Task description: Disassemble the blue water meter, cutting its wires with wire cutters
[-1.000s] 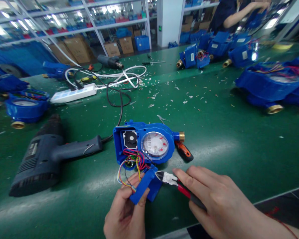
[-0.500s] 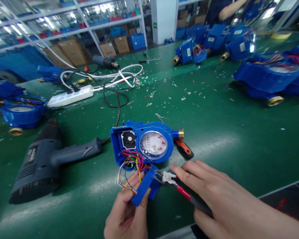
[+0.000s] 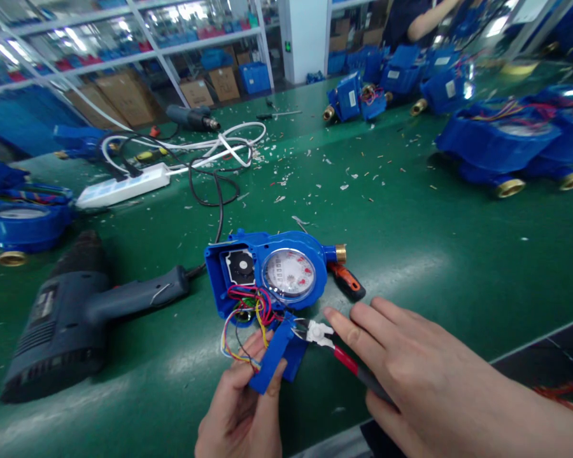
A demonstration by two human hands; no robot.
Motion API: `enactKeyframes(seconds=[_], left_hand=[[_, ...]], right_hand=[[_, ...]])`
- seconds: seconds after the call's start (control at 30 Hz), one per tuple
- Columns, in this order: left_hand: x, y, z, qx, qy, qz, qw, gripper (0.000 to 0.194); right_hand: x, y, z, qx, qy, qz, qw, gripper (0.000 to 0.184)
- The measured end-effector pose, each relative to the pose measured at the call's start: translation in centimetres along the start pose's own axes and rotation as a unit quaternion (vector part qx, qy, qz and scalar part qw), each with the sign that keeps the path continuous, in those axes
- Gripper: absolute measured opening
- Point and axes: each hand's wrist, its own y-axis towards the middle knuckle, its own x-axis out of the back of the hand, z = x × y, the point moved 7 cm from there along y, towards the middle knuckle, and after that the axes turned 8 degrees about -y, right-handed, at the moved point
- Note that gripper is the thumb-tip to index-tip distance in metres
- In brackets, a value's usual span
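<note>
My left hand (image 3: 243,407) pinches a blue plastic piece (image 3: 272,359) between thumb and fingers, with thin coloured wires (image 3: 241,356) running beside it. My right hand (image 3: 410,369) is wrapped around the red-and-black handles of diagonal cutters (image 3: 319,333). Their jaws meet the upper right edge of the blue piece; whether they bite into it I cannot tell. Just beyond lies a blue water meter (image 3: 321,254) with a round dial, a brass end and an open box on its left side. Red, yellow and other wires spill from that box towards my left hand.
A grey heat gun (image 3: 62,331) lies at left, its cord leading back to a white power strip (image 3: 124,186). An orange-and-black screwdriver handle (image 3: 347,281) sits by the meter. More blue meters (image 3: 501,140) stand at right. Scraps litter the green table (image 3: 401,222). A co-worker's arm (image 3: 432,20) shows behind.
The whole view has shifted slightly, so table items sit a little further left. The cutters' jaws look closer together on the blue piece's edge. Both hands keep their grip.
</note>
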Motion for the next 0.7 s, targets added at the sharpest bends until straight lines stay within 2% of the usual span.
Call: enactKeyframes(seconds=[0.23, 0.5, 0.7], left_hand=[[-0.12, 0.17, 0.21, -0.012, -0.008, 0.018, 1.0, 0.03], [-0.07, -0.01, 0.08, -0.022, -0.014, 0.03, 0.999, 0.034], [0.05, -0.15, 0.31, -0.008, 0.01, 0.02, 1.0, 0.03]], right_hand=[[-0.74, -0.54, 0.56, -0.004, -0.001, -0.005, 1.0, 0.053], [-0.5, -0.24, 0.43, 0.011, -0.001, -0.004, 1.0, 0.047], [-0.82, -0.32, 0.23, 0.007, 0.024, -0.001, 1.0, 0.044]])
